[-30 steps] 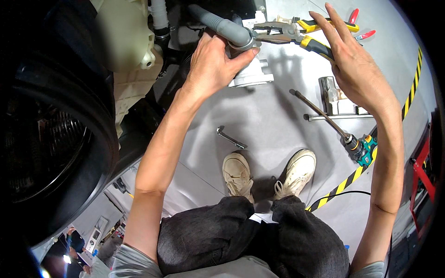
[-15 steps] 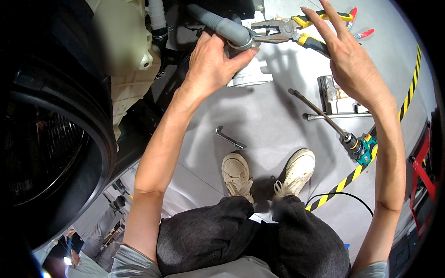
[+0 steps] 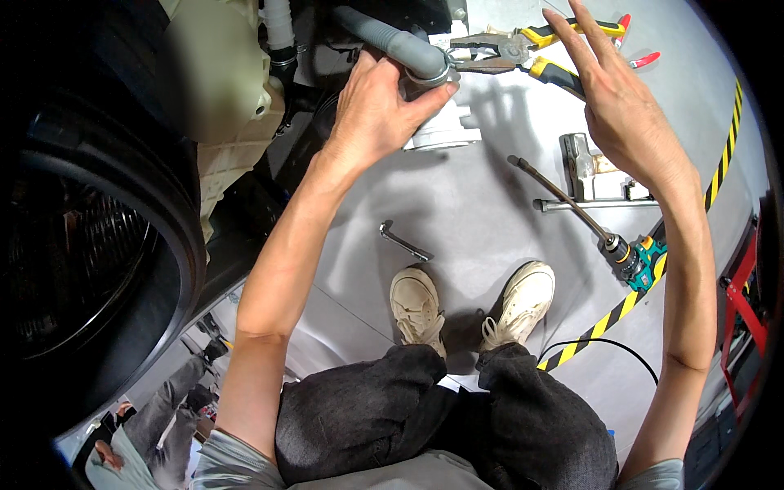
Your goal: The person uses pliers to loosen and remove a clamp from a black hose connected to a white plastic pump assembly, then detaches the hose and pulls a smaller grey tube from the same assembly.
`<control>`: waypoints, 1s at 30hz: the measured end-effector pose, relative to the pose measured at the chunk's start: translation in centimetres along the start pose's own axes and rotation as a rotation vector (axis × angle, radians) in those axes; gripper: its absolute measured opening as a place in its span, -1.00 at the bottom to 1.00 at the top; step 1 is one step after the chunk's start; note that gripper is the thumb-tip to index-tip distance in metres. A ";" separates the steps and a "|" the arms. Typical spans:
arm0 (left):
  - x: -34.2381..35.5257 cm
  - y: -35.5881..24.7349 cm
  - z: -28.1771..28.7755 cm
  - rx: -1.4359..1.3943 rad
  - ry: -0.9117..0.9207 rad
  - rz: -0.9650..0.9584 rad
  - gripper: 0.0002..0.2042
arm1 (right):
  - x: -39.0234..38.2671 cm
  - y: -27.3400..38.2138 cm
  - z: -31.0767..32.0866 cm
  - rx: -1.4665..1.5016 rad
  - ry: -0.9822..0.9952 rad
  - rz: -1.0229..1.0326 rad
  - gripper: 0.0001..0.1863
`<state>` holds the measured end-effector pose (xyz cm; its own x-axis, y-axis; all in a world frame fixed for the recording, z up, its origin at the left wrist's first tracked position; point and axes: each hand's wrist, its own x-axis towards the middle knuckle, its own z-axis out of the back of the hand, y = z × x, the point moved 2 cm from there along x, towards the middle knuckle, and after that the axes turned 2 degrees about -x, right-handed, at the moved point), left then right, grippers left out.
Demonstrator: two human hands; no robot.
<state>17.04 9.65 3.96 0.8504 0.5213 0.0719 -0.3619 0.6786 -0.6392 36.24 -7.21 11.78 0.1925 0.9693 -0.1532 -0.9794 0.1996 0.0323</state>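
Where joined to the white part [image 3: 441, 133], on the far side, left of the pliers [image 3: 513, 54], best to hold the gray hose [image 3: 400, 51]. Probably light, bendy along the ribs, stiffer by the shiny ring [image 3: 433, 80], maybe slippery; easy to squash at the bend. Closed around that joint with the left hand [image 3: 376, 108], thumb near the ring. For the pliers, a loose hold on the spread handles with the right hand [image 3: 621, 106], fingers stretched wide.

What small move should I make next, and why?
Probably gently squeeze the yellow-and-black-handled metal pliers: your right hand spans their spread handles, their jaws reach the silver ring clamp on the ribbed grey hose, and your left hand steadies that end.
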 end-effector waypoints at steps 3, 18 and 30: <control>0.1 -0.4 -0.2 0.067 -0.071 -0.020 -0.58 | 0.3 -0.7 -0.5 -0.050 0.067 -0.024 -0.20; -0.2 -0.8 -0.8 0.062 -0.179 -0.014 -0.61 | -0.7 -3.0 -4.3 0.690 0.055 -0.277 -0.15; -0.2 -0.8 -0.5 0.064 -0.137 0.002 -0.60 | -0.1 -2.1 -4.1 0.355 -0.086 -0.069 -0.35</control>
<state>17.38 8.74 4.05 0.7911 0.5854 0.1776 -0.3908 0.7069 -0.5896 38.05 -8.34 7.73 0.2764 0.9574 -0.0835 -0.8846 0.2874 0.3673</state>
